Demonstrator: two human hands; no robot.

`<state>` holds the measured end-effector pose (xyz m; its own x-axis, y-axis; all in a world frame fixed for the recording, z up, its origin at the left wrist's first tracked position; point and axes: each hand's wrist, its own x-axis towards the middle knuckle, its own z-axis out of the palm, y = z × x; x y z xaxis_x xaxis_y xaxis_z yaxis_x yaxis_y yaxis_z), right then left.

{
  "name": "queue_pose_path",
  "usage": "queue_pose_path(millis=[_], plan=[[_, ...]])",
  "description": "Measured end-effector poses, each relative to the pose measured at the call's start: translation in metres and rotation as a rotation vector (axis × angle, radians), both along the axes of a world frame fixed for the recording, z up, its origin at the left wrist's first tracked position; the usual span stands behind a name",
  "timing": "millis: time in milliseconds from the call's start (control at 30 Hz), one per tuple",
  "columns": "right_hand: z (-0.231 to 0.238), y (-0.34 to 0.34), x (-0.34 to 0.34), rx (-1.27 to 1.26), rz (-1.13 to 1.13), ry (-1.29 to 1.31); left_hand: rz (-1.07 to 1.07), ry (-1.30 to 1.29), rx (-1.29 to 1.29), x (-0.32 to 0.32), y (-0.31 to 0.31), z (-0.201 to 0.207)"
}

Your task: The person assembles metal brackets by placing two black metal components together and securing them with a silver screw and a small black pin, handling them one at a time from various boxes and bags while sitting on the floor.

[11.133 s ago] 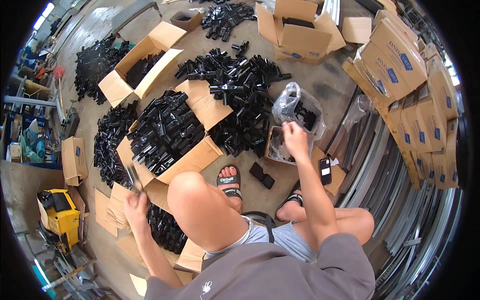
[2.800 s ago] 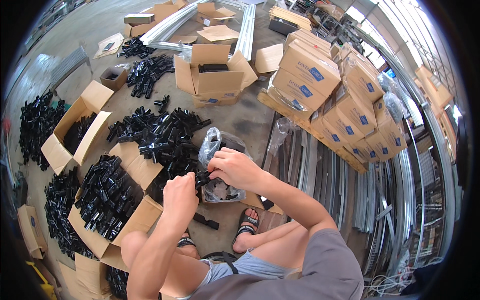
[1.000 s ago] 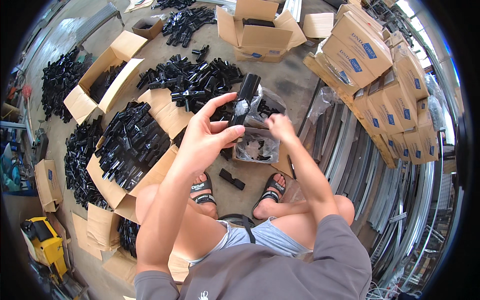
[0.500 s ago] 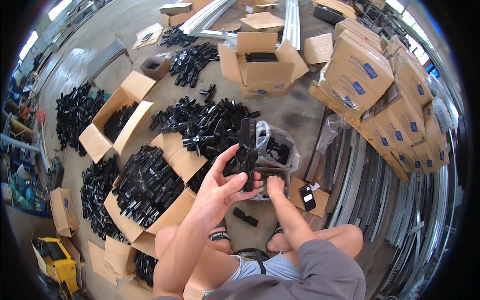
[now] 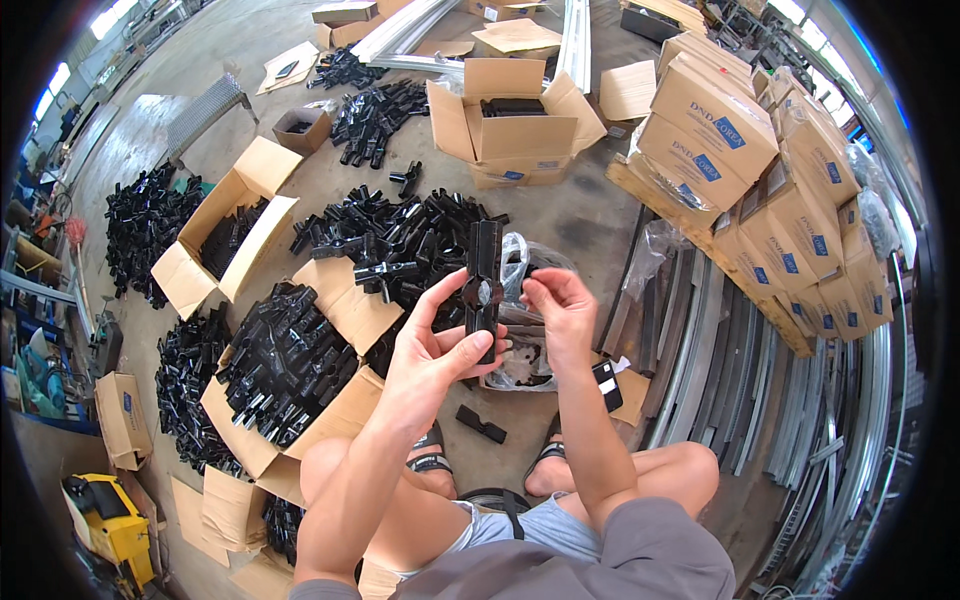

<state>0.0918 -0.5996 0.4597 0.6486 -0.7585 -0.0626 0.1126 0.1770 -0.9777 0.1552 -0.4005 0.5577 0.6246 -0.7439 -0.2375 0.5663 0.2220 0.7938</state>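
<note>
My left hand grips a long black connector piece upright in front of me, with a rounded joint at its middle. My right hand is raised just to the right of it. Its thumb and fingertips are pinched together; whatever lies between them is too small to make out. Below the hands stands a small plastic-lined container with small parts in it. Behind it is another container in a clear plastic bag. On the floor between my feet lies a single black piece.
A heap of black pieces lies ahead, and an open carton full of them stands at my left. Right of me are a dark phone on cardboard, long metal profiles and stacked cartons on a pallet. An open carton stands farther ahead.
My right hand has come up out of the small container to beside the black connector piece, its fingers pinched. My left hand still holds the piece, which has turned slightly.
</note>
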Motion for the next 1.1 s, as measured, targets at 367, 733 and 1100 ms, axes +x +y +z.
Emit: queue_pose_path(millis=[367, 733, 1100], plan=[[0.084, 0.028, -0.009, -0.308, 0.157, -0.182, -0.017, -0.147, 0.002, -0.017, 0.007, -0.007], [0.078, 0.031, -0.011, -0.199, 0.194, -0.238, 0.017, -0.152, -0.034, -0.023, 0.009, -0.004], [0.068, 0.047, -0.017, -0.299, 0.07, -0.146, 0.017, -0.225, 0.002, -0.021, 0.01, -0.008]])
